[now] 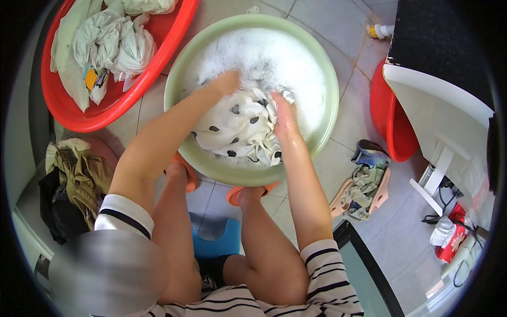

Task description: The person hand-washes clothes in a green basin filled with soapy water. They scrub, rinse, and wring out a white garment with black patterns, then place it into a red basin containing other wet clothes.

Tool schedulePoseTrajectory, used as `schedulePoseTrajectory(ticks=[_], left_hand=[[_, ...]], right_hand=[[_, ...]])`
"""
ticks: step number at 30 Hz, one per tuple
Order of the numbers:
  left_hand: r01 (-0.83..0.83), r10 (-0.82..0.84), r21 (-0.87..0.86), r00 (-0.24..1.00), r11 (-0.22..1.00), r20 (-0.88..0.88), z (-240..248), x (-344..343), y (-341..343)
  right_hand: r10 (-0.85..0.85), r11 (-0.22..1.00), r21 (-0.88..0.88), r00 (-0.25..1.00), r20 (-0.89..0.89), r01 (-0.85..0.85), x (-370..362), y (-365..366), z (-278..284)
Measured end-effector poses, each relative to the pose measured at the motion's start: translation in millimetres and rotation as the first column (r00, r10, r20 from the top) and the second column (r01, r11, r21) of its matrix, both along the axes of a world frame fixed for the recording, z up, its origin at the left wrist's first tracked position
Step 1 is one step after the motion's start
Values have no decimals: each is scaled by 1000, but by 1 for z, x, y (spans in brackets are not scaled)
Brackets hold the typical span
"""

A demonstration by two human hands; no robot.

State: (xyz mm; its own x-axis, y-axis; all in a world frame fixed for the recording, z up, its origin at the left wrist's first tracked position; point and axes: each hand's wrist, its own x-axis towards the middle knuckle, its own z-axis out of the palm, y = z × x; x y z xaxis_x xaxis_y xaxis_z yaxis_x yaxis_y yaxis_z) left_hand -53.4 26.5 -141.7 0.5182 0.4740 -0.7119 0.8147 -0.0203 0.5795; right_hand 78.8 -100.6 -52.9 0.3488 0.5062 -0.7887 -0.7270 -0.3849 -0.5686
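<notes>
A pale green basin (172, 153) full of foamy water (296, 58) stands on the floor in front of me. In it lies a wet white cloth with black spots (227, 127), bunched toward its right side; whether it is a garment I cannot tell. My left hand (228, 82) reaches into the suds at the cloth's far edge, its fingers hidden by foam. On the right side of the cloth, my right hand (285, 113) is closed on a gathered fold, with the fingertips partly in the suds.
At the far left, a red tub (79, 119) holds white laundry (113, 42). Khaki and dark clothes (82, 174) are heaped at the left. Beneath me is a blue stool (219, 240). On the right are a pink slipper (380, 190) with small cloths, another red basin (396, 127) and a white panel (438, 100).
</notes>
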Motion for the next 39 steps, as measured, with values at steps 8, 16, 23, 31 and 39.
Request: schedulePoseTrajectory(ticks=[8,16,23,31,39], left_hand=[[-156,-293,532,690,832,662,176,18,-83],[-274,-116,440,727,855,677,157,31,-46],[-147,-150,520,861,842,486,151,30,-29],[-238,-316,594,667,768,675,152,22,-59],[15,-187,445,920,895,344,123,9,-36]], right_hand=[[-39,992,105,963,-266,69,-19,22,104],[-153,969,140,941,-301,202,-39,2,72],[-96,985,109,944,-316,137,-36,1,94],[-59,998,20,990,-131,62,-17,-9,93],[312,936,-134,590,745,-326,7,-21,41]])
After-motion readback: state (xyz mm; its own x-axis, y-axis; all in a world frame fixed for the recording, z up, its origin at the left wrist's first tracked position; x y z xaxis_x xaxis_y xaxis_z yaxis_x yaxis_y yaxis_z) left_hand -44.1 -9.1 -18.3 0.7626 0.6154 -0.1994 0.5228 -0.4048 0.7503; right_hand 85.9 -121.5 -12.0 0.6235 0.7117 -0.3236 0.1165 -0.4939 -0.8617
